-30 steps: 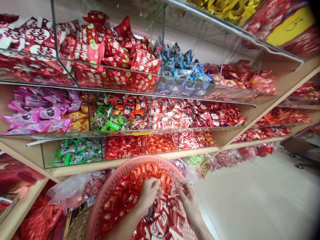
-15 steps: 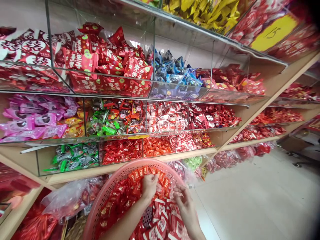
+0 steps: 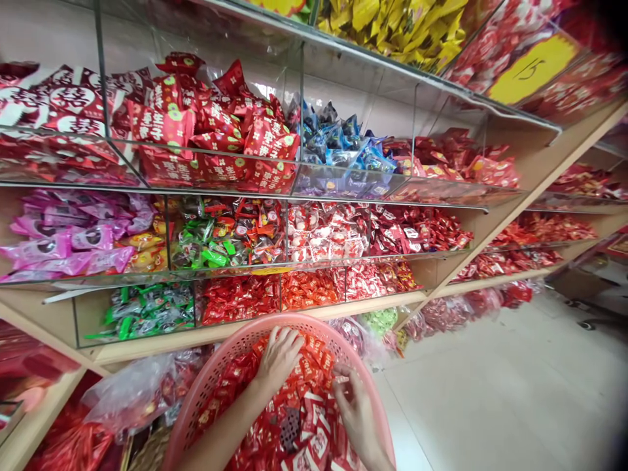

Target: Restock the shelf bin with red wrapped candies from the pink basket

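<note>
A pink perforated plastic basket point(image 3: 196, 386) stands before me, filled with red and orange wrapped candies. My left hand point(image 3: 280, 358) rests palm down on the orange-red candies point(image 3: 314, 356) toward the basket's far side, its fingers slightly spread; what lies under the fingertips is hidden. Over the basket's right side, my right hand point(image 3: 352, 399) has loosely bent fingers apart from the thumb, and no candy shows in it. Red-and-white candies point(image 3: 316, 418) lie in the basket between the forearms. A dark perforated patch point(image 3: 290, 428) shows among them.
Clear-fronted shelves point(image 3: 314, 302) of wrapped candies rise behind the basket. Plastic bags point(image 3: 132, 389) lie under the lowest shelf at left, with a green bag point(image 3: 381, 320) farther right. Tiled floor point(image 3: 481, 386) extends to the right. A yellow price tag point(image 3: 532, 69) is at upper right.
My left hand has shifted slightly left and away from me, going from a closed grip to spread fingers over the candies. My right hand has moved a little left and its fingers have curled more.
</note>
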Demonstrator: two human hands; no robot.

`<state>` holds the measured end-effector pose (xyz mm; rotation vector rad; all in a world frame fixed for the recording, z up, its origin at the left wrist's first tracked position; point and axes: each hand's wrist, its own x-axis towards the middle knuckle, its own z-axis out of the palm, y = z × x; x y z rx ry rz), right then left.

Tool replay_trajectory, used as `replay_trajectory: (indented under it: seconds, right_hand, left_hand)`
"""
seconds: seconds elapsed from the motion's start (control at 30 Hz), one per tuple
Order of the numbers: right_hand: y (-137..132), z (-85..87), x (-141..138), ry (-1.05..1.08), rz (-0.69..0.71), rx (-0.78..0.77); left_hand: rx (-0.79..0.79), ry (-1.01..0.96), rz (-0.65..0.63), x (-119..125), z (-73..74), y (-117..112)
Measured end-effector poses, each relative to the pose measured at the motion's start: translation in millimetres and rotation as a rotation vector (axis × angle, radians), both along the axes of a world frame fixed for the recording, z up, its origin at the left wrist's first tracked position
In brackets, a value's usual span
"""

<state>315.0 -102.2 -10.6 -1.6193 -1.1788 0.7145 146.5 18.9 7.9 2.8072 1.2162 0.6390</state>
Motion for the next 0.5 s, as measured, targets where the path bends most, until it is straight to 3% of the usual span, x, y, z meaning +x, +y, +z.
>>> replay_trajectory:
  seconds: [0.5]
  right_hand:
    - [-1,3.4,-10,0.047,-0.018,-0.001]
  left_hand:
    - [0.175,0.055,-0.038,0,-4.5,11]
